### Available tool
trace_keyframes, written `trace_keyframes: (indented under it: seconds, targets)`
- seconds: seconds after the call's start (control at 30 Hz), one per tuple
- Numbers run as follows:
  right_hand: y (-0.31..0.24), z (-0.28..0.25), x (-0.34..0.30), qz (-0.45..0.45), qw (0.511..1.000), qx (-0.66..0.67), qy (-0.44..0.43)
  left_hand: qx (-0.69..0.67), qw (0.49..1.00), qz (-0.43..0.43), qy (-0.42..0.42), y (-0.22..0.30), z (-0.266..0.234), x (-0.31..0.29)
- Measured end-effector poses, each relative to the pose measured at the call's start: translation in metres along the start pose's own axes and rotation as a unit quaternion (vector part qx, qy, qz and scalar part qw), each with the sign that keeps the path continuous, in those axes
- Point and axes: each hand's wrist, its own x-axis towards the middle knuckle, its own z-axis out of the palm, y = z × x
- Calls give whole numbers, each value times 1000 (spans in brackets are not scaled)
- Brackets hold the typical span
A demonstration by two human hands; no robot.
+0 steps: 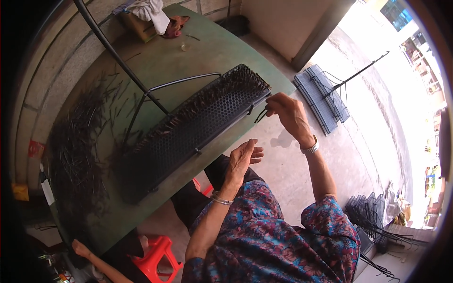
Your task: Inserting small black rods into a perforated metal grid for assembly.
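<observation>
My right hand (289,115) is raised just off the right end of a long black perforated rack (203,113). Its fingers are pinched on a few thin black strips (260,115) that hang down toward the table edge. My left hand (243,159) hovers in front of the rack, near my lap, fingers stretched out and holding nothing. The rack lies slantwise on the green table (226,47), with a row of short dark brown pieces (243,78) standing along its far side. A long black rod handle (111,45) rises from it toward the upper left.
Loose thin dark strips (75,151) are heaped on the table's left. A box with a white cloth (153,14) sits at the far end. Another person's hand (81,247) is at lower left, by a red stool (160,257). More racks (321,99) stand on the floor rightward.
</observation>
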Motion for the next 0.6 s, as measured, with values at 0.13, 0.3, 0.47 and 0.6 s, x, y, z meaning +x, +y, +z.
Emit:
trace_keyframes:
  seconds: [0.13,0.3,0.47,0.6]
  targets:
    - [20,5,26,-113,984,-40,134,3,999,-31,-31,-3,-5,-3]
    - [39,20,47,-151,971,-58,175,13,998,-44,-33,-10,-9,-5]
    - [52,25,53,-155,969,-106,159,13,998,-51,-31,-7,-10,-7]
    - [61,25,58,-169,969,-120,138,22,998,-45,-30,-7,-12,-9]
